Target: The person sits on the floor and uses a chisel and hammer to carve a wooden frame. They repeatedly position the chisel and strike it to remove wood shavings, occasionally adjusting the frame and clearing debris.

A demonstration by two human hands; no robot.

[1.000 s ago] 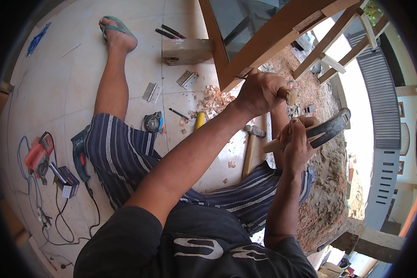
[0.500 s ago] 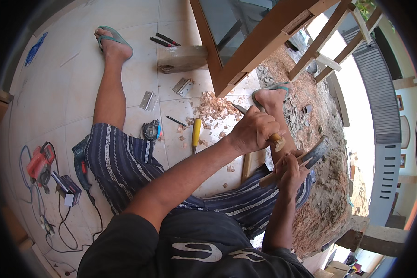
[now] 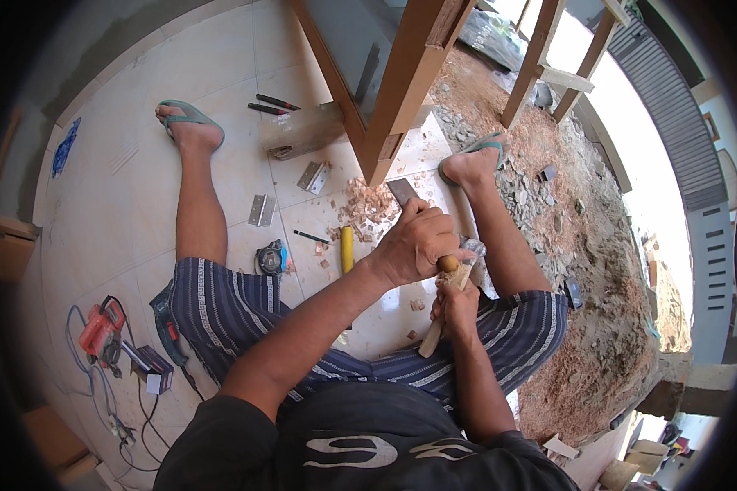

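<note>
My left hand (image 3: 422, 243) is closed round a chisel, whose broad metal blade (image 3: 401, 191) points away toward the corner of a glazed wooden frame (image 3: 418, 82). The rounded butt of its handle (image 3: 448, 263) sticks out at the near side of the fist. Just below, my right hand (image 3: 457, 303) grips a hammer by its wooden handle (image 3: 431, 336). The grey hammer head (image 3: 472, 247) is beside the chisel butt; whether they touch I cannot tell. A wooden block (image 3: 303, 131) lies under the frame, which has recesses cut in its edge.
Wood chips (image 3: 368, 201), two hinges (image 3: 312, 177), a yellow-handled tool (image 3: 347, 248), a pencil (image 3: 310, 237) and a tape measure (image 3: 271, 258) lie on the tiles. A red power tool (image 3: 102, 334) with cables and a drill (image 3: 169, 327) are at left. Rubble (image 3: 581, 270) slopes at right.
The hammer has swung left and away from me, its head now close to the chisel butt. The chisel has turned, showing its blade's broad face. The whole view has shifted slightly.
</note>
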